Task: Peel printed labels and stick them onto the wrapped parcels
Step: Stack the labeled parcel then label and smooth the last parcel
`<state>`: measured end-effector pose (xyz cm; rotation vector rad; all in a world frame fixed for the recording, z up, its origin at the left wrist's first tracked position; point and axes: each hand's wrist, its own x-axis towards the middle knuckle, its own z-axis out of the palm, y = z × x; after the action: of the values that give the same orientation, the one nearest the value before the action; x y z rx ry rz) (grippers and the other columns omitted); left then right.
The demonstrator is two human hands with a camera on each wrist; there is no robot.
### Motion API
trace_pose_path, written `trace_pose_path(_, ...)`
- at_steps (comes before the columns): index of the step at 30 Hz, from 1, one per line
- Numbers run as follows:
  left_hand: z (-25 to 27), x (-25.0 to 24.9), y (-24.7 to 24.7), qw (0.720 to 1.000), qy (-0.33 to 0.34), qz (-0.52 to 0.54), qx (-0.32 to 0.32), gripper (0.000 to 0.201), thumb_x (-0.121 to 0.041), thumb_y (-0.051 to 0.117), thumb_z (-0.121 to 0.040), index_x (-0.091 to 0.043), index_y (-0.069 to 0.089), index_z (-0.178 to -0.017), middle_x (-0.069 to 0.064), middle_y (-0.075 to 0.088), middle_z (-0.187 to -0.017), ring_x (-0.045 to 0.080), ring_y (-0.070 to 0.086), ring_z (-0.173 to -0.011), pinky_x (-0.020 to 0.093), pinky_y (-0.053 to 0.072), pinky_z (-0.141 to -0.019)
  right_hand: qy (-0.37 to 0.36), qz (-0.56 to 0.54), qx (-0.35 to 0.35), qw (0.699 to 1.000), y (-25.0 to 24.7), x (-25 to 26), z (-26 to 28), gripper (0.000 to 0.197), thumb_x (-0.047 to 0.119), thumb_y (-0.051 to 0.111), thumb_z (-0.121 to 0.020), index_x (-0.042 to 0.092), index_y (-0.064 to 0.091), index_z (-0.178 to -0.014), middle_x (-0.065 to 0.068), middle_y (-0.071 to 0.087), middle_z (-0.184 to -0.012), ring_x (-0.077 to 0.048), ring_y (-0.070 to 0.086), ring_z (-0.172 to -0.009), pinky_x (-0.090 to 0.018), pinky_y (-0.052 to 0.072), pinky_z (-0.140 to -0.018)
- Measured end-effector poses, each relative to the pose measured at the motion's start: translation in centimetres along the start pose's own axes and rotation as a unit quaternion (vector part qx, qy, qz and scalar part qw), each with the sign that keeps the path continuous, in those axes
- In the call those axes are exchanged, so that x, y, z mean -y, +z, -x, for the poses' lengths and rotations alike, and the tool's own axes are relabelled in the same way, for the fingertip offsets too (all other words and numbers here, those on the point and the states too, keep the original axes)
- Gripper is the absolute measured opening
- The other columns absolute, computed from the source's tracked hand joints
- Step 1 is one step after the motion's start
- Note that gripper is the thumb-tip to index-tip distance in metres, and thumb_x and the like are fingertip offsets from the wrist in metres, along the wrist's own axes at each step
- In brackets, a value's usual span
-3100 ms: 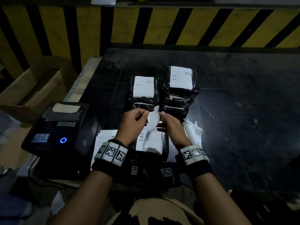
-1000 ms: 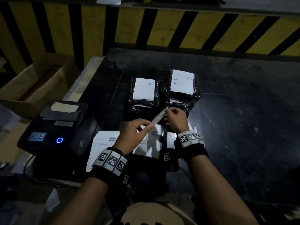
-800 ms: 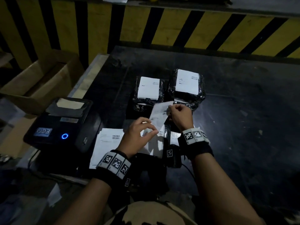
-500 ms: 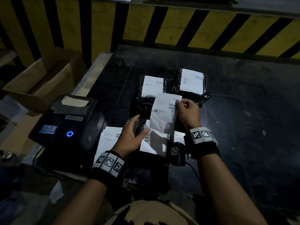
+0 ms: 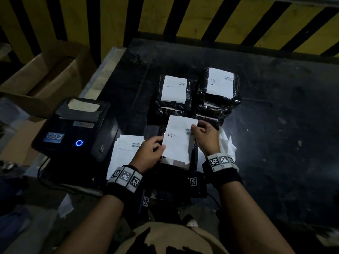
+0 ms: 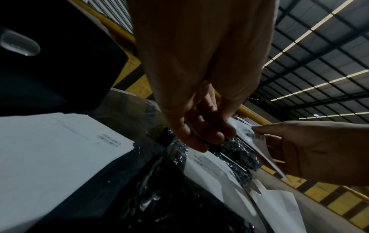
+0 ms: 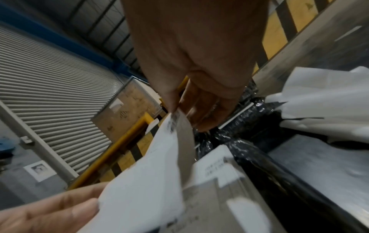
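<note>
I hold a white printed label (image 5: 178, 140) flat between both hands, just above the near black-wrapped parcel (image 5: 192, 158), which carries a label of its own. My left hand (image 5: 160, 146) pinches the label's left edge. My right hand (image 5: 194, 130) pinches its right edge by the barcode; the right wrist view shows that pinch on the label (image 7: 143, 181). In the left wrist view the label (image 6: 257, 145) slants between my left hand's fingers (image 6: 203, 137) and my right hand (image 6: 319, 151). Two labelled parcels (image 5: 174, 94) (image 5: 219, 88) lie side by side behind.
A black label printer (image 5: 73, 129) with a blue light stands at the left. A stack of printed labels (image 5: 126, 149) lies beside it. Crumpled backing paper (image 5: 226, 143) sits by my right wrist. An open cardboard box (image 5: 42, 76) is far left; a striped barrier (image 5: 165, 15) lies behind.
The label came off its backing, my right hand raised it, and it now lies flat over the near parcel. My left hand has taken hold of its left edge.
</note>
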<state>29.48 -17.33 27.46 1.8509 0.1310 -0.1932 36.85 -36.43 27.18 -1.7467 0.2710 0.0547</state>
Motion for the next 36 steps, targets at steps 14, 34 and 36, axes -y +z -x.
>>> trace_pose_path(14, 0.0, 1.1, 1.0, 0.996, -0.077, -0.049, 0.016, 0.033, -0.015, 0.056, -0.094, -0.018, 0.050, -0.126, 0.013, 0.065, -0.074, 0.013, 0.059, -0.059, 0.021, 0.048, -0.059, -0.003, 0.211, -0.010, 0.977, 0.3, -2.5, -0.8, 0.016, 0.046, 0.055, -0.090, 0.031, 0.058, -0.090, 0.013, 0.068, -0.087, -0.016, 0.064, -0.085, -0.036, 0.052, -0.081)
trace_pose_path(34, -0.9, 2.1, 1.2, 0.991, -0.109, -0.083, 0.006, 0.035, -0.015, 0.054, -0.094, -0.017, 0.050, -0.128, 0.000, 0.062, -0.064, 0.015, 0.058, -0.060, 0.032, 0.054, -0.068, 0.033, 0.230, 0.000, 0.973, 1.2, -3.4, -2.8, 0.017, 0.033, 0.062, -0.090, 0.019, 0.065, -0.100, 0.004, 0.067, -0.092, -0.016, 0.061, -0.085, -0.026, 0.043, -0.074)
trace_pose_path(36, -0.9, 2.2, 1.2, 0.990, -0.111, -0.086, 0.008, 0.036, -0.015, 0.054, -0.094, -0.016, 0.049, -0.129, 0.003, 0.063, -0.067, 0.016, 0.058, -0.061, 0.033, 0.054, -0.071, 0.032, 0.240, 0.000, 0.970, 1.3, -3.4, -2.9, 0.019, 0.033, 0.061, -0.091, 0.018, 0.066, -0.102, 0.002, 0.068, -0.095, -0.016, 0.061, -0.086, -0.026, 0.042, -0.074)
